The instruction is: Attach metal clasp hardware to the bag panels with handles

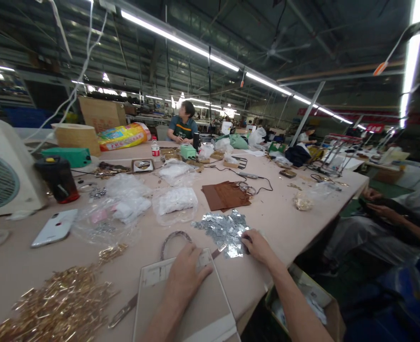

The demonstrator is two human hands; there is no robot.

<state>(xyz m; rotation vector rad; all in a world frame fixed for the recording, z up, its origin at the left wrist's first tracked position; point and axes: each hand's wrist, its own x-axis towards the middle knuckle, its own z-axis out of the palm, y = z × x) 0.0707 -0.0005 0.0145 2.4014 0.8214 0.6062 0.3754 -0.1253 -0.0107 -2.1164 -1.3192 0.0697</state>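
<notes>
My left hand [186, 270] lies on a flat beige bag panel [181, 308], thumb spread and fingers over its top edge. A braided loop handle [170, 239] curves out beyond that edge. Brown straps with metal ends stick out on either side, one a strap with a long buckle [123, 312] at the lower left. At the right edge of a pile of small silver metal plates [222, 228], my right hand [255, 244] has its fingertips curled together. What is between those fingertips is hidden.
Gold metal fittings [67, 304] are heaped at the lower left. Behind the plates lie brown leather pieces [226, 195] and plastic bags [176, 204]. A phone [55, 228], dark bottle [57, 180] and fan [6, 171] stand left. One person [183, 126] sits across; another sits right.
</notes>
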